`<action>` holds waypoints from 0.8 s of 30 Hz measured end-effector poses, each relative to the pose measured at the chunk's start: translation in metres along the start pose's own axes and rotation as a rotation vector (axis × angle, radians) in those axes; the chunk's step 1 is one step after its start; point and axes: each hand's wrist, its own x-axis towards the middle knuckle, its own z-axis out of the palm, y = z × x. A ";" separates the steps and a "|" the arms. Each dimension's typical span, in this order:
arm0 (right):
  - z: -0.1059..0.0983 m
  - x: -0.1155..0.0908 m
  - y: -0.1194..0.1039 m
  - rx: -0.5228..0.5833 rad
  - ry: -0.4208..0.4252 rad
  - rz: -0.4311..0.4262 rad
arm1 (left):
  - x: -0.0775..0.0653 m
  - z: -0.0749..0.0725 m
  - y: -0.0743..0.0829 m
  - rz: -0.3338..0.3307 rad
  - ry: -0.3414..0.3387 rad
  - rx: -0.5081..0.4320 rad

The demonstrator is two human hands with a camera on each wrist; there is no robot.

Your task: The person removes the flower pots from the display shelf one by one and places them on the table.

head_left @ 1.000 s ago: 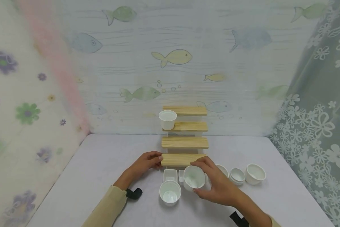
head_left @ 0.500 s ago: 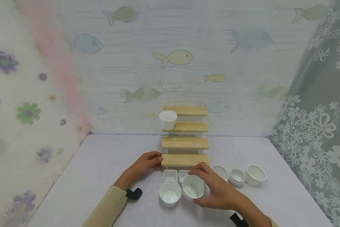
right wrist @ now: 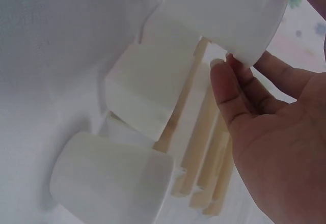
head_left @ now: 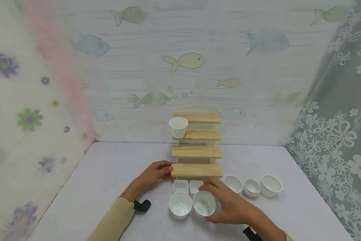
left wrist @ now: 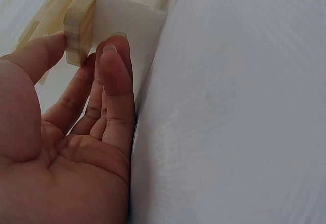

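Note:
My right hand (head_left: 230,206) holds a round white bowl (head_left: 204,203) between thumb and fingers at its rim. The bowl stands upright close beside a second white bowl (head_left: 180,205). In the right wrist view the fingers lie along the rim of the held bowl (right wrist: 224,15). On the left, my left hand (head_left: 153,172) pinches the end of the lowest plank (head_left: 196,170) of a stepped wooden rack. The left wrist view has the thumb on one face of the plank end (left wrist: 79,33) and a finger against the other.
Two square white dishes (head_left: 181,186) sit in front of the rack. To the right stand a white bowl (head_left: 233,184), stacked small bowls (head_left: 252,186) and another bowl (head_left: 271,184). A white cup (head_left: 178,128) is up on the rack's left side. Patterned curtains surround the table (head_left: 123,154).
My right hand has brought the bowl down and toward me, next to the other front bowl, uncovering more of the second square dish. My left hand stays on the plank.

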 end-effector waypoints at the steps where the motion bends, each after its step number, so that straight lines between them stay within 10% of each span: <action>1: 0.001 0.000 0.001 -0.004 0.000 -0.002 | 0.000 0.000 0.000 -0.003 0.001 0.000; 24: 0.005 -0.009 0.003 -0.042 -0.032 0.012 | -0.011 0.009 0.005 -0.009 0.012 -0.024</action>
